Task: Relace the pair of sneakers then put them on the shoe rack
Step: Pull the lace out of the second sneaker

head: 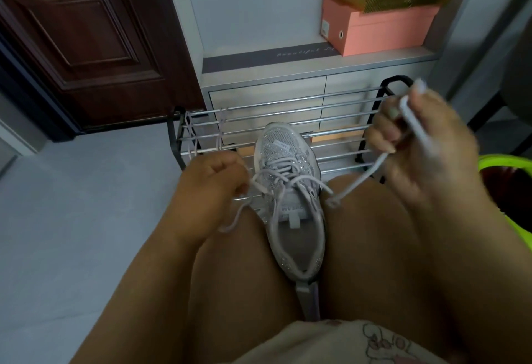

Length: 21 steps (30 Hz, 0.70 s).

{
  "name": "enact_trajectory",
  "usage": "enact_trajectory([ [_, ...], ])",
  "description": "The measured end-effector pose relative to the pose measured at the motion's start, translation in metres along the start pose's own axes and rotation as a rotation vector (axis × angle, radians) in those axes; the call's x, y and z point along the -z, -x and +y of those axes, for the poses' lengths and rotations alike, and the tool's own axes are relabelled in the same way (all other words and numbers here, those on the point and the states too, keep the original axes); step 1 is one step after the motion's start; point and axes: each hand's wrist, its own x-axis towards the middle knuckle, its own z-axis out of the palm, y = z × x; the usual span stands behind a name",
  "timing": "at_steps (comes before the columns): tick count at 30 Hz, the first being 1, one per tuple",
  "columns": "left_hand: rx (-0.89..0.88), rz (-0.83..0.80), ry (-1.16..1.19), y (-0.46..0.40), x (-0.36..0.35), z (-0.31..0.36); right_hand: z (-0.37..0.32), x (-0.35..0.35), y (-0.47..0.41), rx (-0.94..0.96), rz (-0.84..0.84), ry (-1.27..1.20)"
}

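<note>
Here the grey sneaker [290, 191] sits wedged between the person's knees, toe pointing far toward the shoe rack [288, 122]. The left hand [213, 182] pinches one lace end with curled fingers just left of the eyelets, while the right hand [417, 145], raised to the right, grips the other end of the lace [359, 179] and draws it taut. To do this well, I judge both ends should be pulled evenly so the crossings lie flat and the ends come out equal, with the knees steadying the shoe. A loose lace [220, 133] hangs over the rack's left bars. Beyond are pale drawers [267, 98], pink boxes [383, 29], a dark wooden door [86, 32] far left and grey floor [72, 205].
</note>
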Motion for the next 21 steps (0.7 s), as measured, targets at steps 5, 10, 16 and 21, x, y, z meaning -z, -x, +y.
enact_trajectory([
  [5, -0.049, 0.010, -0.185, -0.006, -0.016, -0.010, -0.008, 0.010, -0.004, -0.117, -0.202, 0.944],
  [10, -0.158, -0.079, -0.418, -0.019, -0.026, -0.032, 0.025, 0.014, 0.010, -0.198, -0.354, 1.566],
  [16, -0.194, -0.129, -0.570, -0.019, -0.030, -0.029, 0.037, 0.008, 0.011, -0.177, -0.478, 1.476],
  [21, 0.049, -0.215, -0.078, -0.014, -0.022, -0.016, 0.037, 0.007, 0.004, -0.202, -0.414, 1.311],
])
